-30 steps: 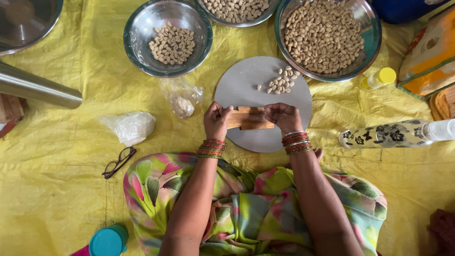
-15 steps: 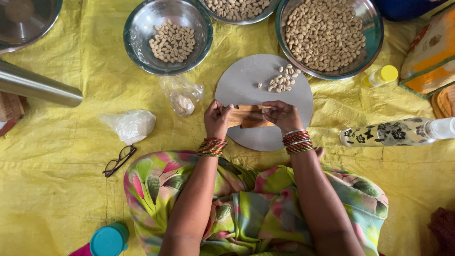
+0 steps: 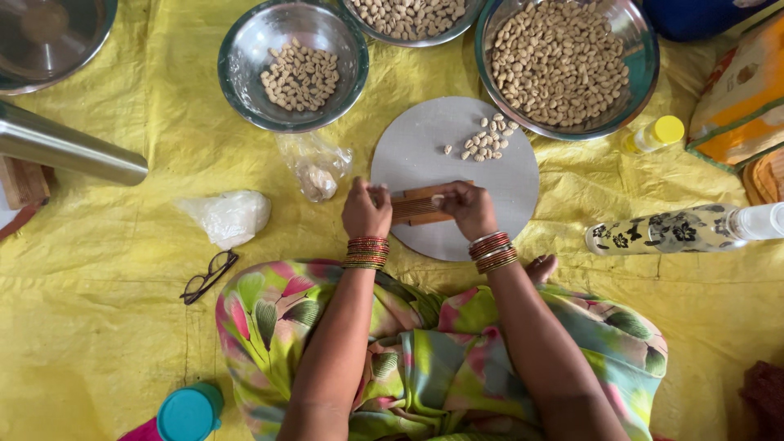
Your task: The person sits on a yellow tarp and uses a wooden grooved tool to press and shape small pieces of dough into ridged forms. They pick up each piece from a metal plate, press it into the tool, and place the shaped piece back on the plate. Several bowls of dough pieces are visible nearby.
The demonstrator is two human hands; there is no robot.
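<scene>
The ridged wooden board (image 3: 420, 206) is being gripped at both ends by the left hand (image 3: 365, 211) and right hand (image 3: 467, 207), over the round grey board (image 3: 506, 184); even pressure is being advised.

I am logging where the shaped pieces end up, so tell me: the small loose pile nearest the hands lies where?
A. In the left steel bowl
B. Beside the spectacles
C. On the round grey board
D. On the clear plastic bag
C: the small pile of pale pieces lies on the round grey board, just beyond the ridged wooden block that the left hand and right hand hold.
</scene>
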